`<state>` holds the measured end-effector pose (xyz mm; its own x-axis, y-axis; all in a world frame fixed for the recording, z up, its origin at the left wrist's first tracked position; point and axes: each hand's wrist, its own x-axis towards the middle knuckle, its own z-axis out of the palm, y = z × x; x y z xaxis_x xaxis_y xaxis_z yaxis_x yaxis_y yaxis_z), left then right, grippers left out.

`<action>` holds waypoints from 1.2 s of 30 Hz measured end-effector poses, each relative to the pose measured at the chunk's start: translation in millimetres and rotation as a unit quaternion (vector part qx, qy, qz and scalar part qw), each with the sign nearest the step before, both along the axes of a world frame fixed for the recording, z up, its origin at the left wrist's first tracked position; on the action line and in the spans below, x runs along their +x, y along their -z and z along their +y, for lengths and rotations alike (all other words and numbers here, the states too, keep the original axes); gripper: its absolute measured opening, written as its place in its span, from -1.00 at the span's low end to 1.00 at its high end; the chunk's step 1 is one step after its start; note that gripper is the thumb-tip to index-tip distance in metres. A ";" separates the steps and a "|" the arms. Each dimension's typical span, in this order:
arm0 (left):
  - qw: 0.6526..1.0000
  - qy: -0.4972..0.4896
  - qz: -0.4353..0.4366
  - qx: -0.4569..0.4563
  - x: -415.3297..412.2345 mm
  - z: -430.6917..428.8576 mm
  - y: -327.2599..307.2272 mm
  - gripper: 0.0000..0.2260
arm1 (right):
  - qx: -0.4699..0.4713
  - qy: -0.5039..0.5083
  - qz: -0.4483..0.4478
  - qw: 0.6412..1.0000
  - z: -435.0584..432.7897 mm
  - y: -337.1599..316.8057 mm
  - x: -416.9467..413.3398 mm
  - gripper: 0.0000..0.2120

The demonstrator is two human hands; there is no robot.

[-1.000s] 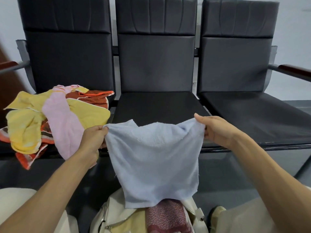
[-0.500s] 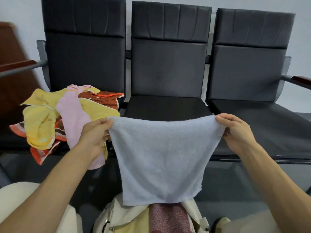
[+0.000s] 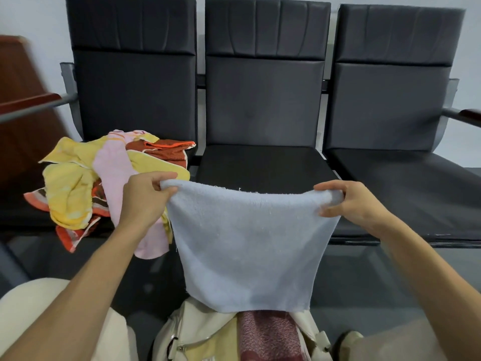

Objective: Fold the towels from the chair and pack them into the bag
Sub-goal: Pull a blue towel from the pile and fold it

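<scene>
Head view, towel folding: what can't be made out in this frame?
- Cream bag: head view; the bottom edge cuts it off and the light blue towel covers part of it, so its contents cannot be counted.
- Towel pile: head view; layers overlap and the left hand covers part, so no count.
- Brown wooden object: head view; blurred, cut by the left edge.

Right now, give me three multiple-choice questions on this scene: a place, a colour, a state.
1. Where is the towel pile? A) left chair B) middle chair C) floor
2. What colour is the held towel? A) pink B) yellow C) light blue
3. How is the held towel? A) rolled up B) spread open, hanging C) folded small
1 A, it lies on the left chair's seat. 2 C, it is pale blue. 3 B, left hand and right hand pinch its top corners.
</scene>
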<state>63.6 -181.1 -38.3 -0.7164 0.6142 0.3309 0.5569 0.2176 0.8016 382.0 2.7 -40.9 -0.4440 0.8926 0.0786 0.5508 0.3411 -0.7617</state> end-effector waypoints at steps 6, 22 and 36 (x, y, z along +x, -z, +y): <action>0.989 -0.021 0.141 -0.033 -4.6 2.3 6.2 -0.82 | 0.165 0.033 -0.125 0.978 -1.5 1.2 -3.6 -0.84; 0.899 0.212 -0.381 -0.034 16.3 0.9 -5.6 -0.83 | -0.183 -0.119 0.179 0.959 -18.3 -13.4 -8.2 -0.81; 0.994 0.048 -0.065 -0.067 -1.1 7.2 1.1 -0.89 | -0.101 0.064 0.287 0.950 -13.0 -18.2 -15.8 -0.86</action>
